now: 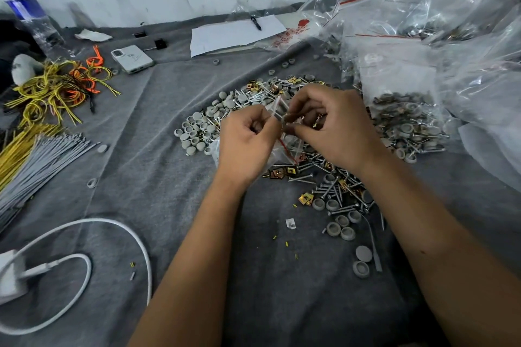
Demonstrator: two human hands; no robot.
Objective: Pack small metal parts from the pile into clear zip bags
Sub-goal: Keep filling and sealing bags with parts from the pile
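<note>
A pile of screws, gold clips and grey caps [324,177] spreads over the grey cloth [158,172] in the middle. My left hand [245,144] pinches the mouth of a small clear zip bag [277,149] with a red seal line, held just above the pile. My right hand [332,127] is at the bag's opening, fingers closed on a few small metal parts, gold clips among them. Both hands touch the bag. The bag's lower part is hidden behind my left hand.
A filled clear bag [406,118] of parts lies at the right, with more plastic bags [465,36] behind. Grey and yellow ties [42,155], coloured wires [56,87], a phone [132,58], a white charger cable [93,234], paper with a pen [236,32] lie around.
</note>
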